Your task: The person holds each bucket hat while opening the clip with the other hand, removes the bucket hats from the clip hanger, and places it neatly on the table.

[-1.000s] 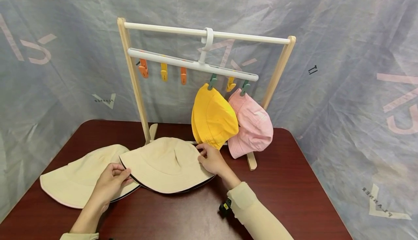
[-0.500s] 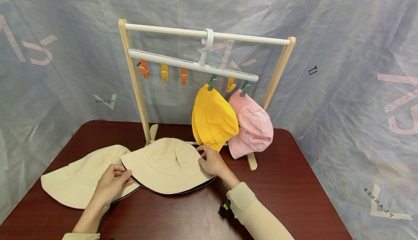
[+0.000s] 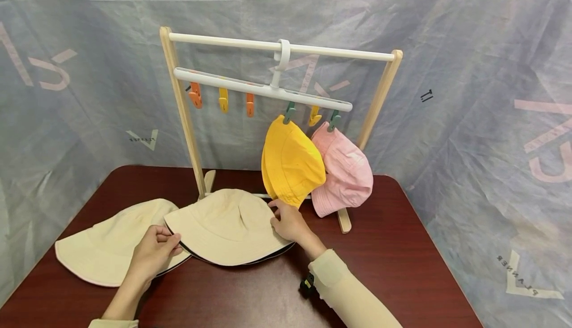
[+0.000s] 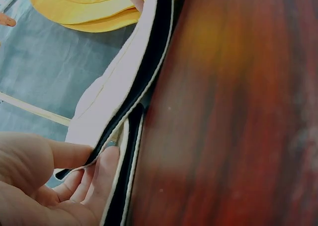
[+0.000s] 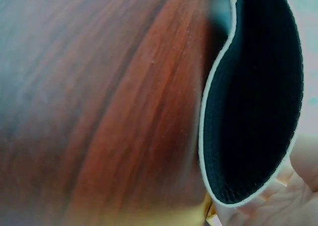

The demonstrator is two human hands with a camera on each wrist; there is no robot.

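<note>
A cream bucket hat (image 3: 228,229) with a dark lining lies at the middle of the table, folded flat. My left hand (image 3: 152,251) pinches the left end of its brim; in the left wrist view the thumb (image 4: 72,154) lies on the upper side and the fingers underneath. At the hat's right end, my right hand (image 3: 290,222) holds the edge between thumb and fingers. In the right wrist view the black inside (image 5: 258,97) gapes, with the right hand (image 5: 283,201) behind the rim. A second cream bucket hat (image 3: 103,241) lies to the left, partly under the left hand.
A wooden rack (image 3: 183,114) carries a white clip hanger (image 3: 263,90). From green clips hang a yellow bucket hat (image 3: 292,162) and a pink bucket hat (image 3: 344,169), just beyond the right hand. Orange clips (image 3: 250,104) and yellow clips (image 3: 223,99) hang bare. Grey cloth surrounds the table.
</note>
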